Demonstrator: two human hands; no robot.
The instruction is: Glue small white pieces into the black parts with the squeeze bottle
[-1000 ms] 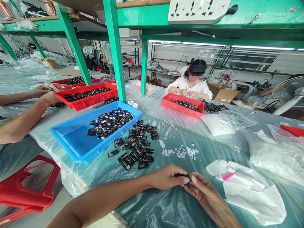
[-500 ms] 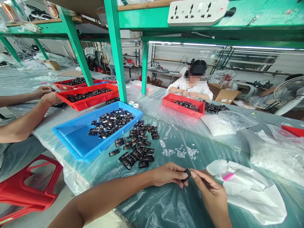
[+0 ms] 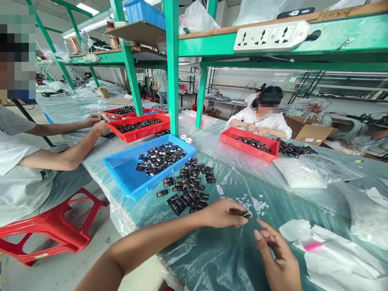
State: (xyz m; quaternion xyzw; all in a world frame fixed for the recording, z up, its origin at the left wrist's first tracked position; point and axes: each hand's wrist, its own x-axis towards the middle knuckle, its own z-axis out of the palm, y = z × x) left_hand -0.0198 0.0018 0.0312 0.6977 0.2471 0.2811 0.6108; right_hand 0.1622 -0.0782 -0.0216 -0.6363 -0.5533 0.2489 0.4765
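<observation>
Over the plastic-covered table, my left hand (image 3: 226,213) is closed on a small black plastic piece (image 3: 247,214), mostly covered by the fingers. My right hand (image 3: 280,256) is just to the right of it, apart from the piece, thumb and index finger spread and nothing visible between them. Behind my left hand lies a loose pile of similar black pieces (image 3: 191,189). Small white bits (image 3: 260,205) are scattered on the table beyond my hands. A blue tray (image 3: 121,182) with many more black pieces stands to the left of the pile.
Red trays (image 3: 142,135) of black pieces stand near a co-worker at left, and another red tray (image 3: 249,149) before a person opposite. White bags (image 3: 300,171) lie at right, with a white sheet (image 3: 339,250) nearer. A green post (image 3: 172,72) rises behind the blue tray.
My right hand has come away from the black piece and opened. The piece stays in my left hand, now tilted differently. The view has swung left and up, showing more of the co-worker.
</observation>
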